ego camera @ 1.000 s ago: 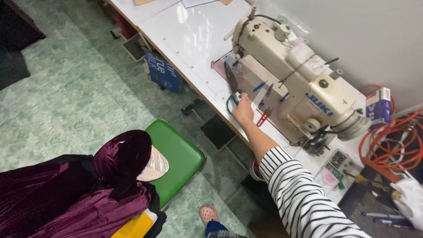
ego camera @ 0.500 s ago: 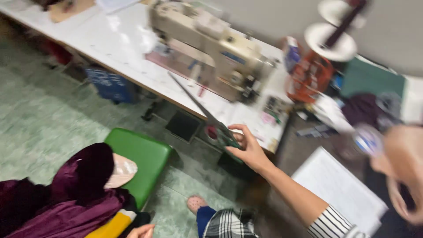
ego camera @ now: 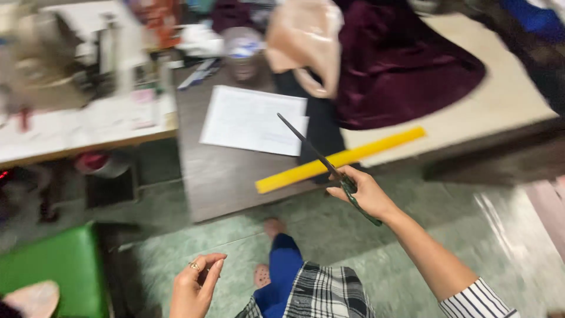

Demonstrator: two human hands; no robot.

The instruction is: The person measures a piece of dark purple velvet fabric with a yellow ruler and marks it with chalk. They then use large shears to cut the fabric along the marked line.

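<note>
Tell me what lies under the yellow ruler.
The yellow ruler lies across a dark table and black cloth, its far end over a beige surface. The right hand holding scissors covers part of its middle.

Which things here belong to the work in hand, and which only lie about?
In hand: long dark scissors with green handles, held by the right hand; empty left hand.
Lying about: long yellow ruler, white paper sheet, dark maroon velvet cloth, green stool.
</note>
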